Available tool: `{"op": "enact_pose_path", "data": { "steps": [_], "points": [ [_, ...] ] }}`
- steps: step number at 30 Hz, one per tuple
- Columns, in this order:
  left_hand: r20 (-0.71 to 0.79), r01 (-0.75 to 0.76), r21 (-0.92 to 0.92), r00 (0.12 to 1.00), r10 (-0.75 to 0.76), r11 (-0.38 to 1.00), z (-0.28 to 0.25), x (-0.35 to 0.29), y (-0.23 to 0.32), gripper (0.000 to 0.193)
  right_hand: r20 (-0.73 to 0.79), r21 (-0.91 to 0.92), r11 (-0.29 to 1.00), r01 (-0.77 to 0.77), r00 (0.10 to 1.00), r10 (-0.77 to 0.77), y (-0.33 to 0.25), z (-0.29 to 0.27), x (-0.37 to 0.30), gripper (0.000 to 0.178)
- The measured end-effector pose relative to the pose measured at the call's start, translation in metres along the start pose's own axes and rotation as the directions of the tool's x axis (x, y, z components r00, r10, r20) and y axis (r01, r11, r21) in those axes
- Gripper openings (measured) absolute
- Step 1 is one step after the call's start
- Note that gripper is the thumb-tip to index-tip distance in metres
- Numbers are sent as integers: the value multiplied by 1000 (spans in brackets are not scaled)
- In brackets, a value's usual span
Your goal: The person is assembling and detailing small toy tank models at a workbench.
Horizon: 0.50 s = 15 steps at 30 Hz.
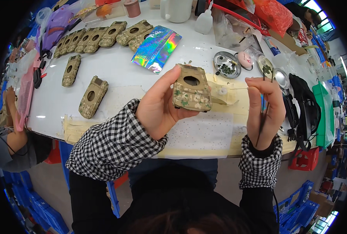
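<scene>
My left hand (158,103) is closed round a camouflage model tank hull (192,91), held tilted above the table with its round opening facing up. To the right, apart from the hull, my right hand (268,105) pinches a thin needle-like rod (239,89) that points left. A pair of dark tweezers (262,124) is tucked through the same hand. Under the rod's tip, a small white blob (222,91) sits on a strip of tape. Two more hulls, a nearer one (92,96) and a farther one (71,70), lie to the left.
A row of similar hulls (97,39) stands at the back left beside a shiny holographic pouch (156,48). At the back right are a round tin (227,64) with small green parts and a squeeze bottle (204,21). A green tray (322,113) stands at the right edge.
</scene>
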State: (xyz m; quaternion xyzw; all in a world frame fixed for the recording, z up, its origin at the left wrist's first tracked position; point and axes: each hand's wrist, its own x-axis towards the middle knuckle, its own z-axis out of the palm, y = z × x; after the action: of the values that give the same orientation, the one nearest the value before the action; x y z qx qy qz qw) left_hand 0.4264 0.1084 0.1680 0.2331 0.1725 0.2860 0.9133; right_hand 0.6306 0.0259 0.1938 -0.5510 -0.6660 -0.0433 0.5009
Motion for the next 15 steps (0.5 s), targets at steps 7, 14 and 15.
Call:
{"op": "enact_pose_path", "data": {
  "steps": [7,14,15],
  "points": [
    [2,-52,-19,999,52,998,-1,2,1,50,178,-227,967,117,981,-77,15,12,-7,19],
    [36,-86,-48,996,87,995,-6,2,4,52,204,-53,999,-12,979,23,1,-17,-28,53],
    [34,-84,-46,996,85,995,-5,2,5,53,218,18,996,-85,973,79,-9,-24,-34,59]
  ]
}}
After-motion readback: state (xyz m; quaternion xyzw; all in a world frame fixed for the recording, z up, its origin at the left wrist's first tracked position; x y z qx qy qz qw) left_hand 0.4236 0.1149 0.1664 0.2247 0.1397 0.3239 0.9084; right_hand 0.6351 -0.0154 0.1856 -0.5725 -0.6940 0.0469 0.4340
